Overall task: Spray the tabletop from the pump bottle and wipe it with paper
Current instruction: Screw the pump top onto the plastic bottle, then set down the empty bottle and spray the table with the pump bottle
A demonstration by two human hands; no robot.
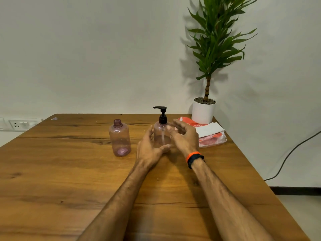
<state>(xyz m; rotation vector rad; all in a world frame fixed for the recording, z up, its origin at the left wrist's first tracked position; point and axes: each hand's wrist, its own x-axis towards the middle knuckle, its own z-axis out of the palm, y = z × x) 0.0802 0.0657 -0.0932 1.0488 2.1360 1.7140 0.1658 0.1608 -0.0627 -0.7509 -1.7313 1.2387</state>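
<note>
Pump bottle (162, 134) stands upright between both hands, fingers (175, 126) spread, not yet closed around it. Table (69, 171) looks dry; spraying and wiping with paper (210, 129) remain.

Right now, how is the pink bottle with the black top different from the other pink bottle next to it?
The see-through pink plastic bottle with the black pump has its top screwed on; the see-through pink plastic bottle without a cap has an open neck. The left hand and right hand are cupped around the pump bottle; nobody touches the capless one. Both stand upright on the brown wooden table and look alike in shape.
</note>
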